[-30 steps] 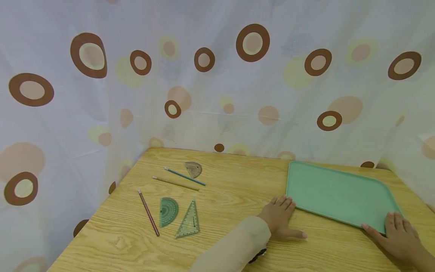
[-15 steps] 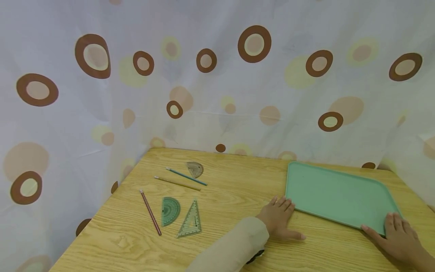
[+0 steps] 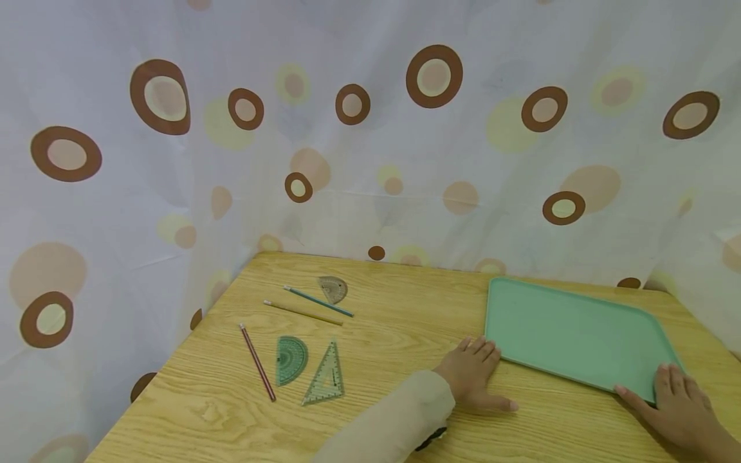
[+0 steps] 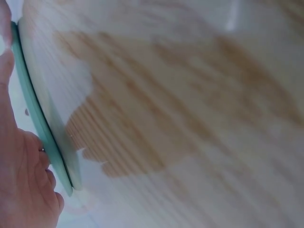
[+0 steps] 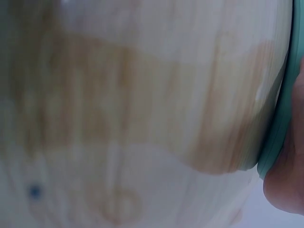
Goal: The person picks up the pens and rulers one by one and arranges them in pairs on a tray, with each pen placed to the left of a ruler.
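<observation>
A green tray (image 3: 579, 341) lies on the wooden table at the right in the head view. At its near left corner my left hand (image 3: 471, 375) rests with straight fingertips touching the edge, thumb stretched out to the side. My right hand (image 3: 680, 402) is at the near right corner, straight fingers against the right side and thumb at the front edge. In the left wrist view the tray's green rim (image 4: 40, 114) runs beside the left hand (image 4: 23, 175). The right wrist view shows the tray's edge (image 5: 280, 123) beside part of the right hand (image 5: 287, 178).
On the table's left half lie a red pencil (image 3: 257, 362), a yellow pencil (image 3: 303, 312), a blue pencil (image 3: 318, 301), a green protractor (image 3: 291, 360), a set square (image 3: 327, 376) and a small clear protractor (image 3: 334, 289). A patterned curtain (image 3: 376, 148) stands behind.
The tray has shifted slightly left on the table, both hands staying at its corners. The head view has turned a little left. The pencils, protractors and set square lie as before.
</observation>
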`<state>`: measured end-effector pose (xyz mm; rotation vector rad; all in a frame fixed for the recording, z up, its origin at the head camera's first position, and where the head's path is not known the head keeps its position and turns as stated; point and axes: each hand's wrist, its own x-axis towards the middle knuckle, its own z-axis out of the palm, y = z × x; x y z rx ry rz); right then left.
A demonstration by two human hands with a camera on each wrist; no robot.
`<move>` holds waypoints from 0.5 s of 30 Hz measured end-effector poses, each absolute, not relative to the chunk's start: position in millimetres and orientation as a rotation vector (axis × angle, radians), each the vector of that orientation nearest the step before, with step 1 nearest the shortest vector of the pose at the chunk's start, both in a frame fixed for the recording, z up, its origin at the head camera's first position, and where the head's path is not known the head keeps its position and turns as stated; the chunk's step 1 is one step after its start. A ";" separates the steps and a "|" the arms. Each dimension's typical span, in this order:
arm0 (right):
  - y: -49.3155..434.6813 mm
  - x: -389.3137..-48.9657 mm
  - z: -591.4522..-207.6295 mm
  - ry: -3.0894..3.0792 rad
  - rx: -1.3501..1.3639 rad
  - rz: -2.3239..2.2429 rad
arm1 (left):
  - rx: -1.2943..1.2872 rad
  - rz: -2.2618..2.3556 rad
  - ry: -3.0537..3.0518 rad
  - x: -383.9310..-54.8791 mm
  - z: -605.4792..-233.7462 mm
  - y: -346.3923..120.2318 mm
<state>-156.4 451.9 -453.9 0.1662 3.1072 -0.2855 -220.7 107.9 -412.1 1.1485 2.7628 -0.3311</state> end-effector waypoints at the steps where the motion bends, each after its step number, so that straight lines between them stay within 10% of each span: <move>1: 451.1 -156.2 -454.0 3.109 0.167 -0.286 | 1.150 -0.330 2.763 -220.5 -411.8 107.2; 15: 441.7 -153.9 -455.4 3.155 0.139 -0.275 | 1.201 -0.272 2.746 -220.7 -412.9 95.8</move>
